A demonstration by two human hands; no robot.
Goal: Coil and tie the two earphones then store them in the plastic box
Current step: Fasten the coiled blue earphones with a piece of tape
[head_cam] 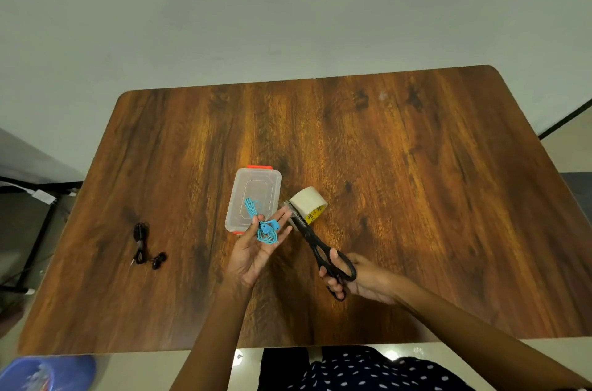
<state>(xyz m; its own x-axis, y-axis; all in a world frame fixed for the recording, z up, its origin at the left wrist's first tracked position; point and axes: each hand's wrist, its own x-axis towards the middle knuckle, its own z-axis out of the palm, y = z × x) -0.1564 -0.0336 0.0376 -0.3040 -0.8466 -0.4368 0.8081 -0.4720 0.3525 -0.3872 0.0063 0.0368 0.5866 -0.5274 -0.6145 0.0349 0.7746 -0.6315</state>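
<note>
Head view, left hand (256, 246): palm up, thumb pinning the coiled turquoise earphones (264, 224), just beside the clear plastic box (237, 198).
Right hand (355, 278): fingers through black scissors (315, 243), blades at the tape roll (309, 203).
Black earphones (145, 246): on the desk (416, 182), well apart.
Handling: light, springy cord; pinch mid-coil.

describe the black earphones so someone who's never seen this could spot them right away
On the wooden table, look near its left edge, well left of the clear plastic box. The black earphones lie there alone, a small dark bundle of cord with two buds. The only other pair is blue and sits in the left hand.
</note>
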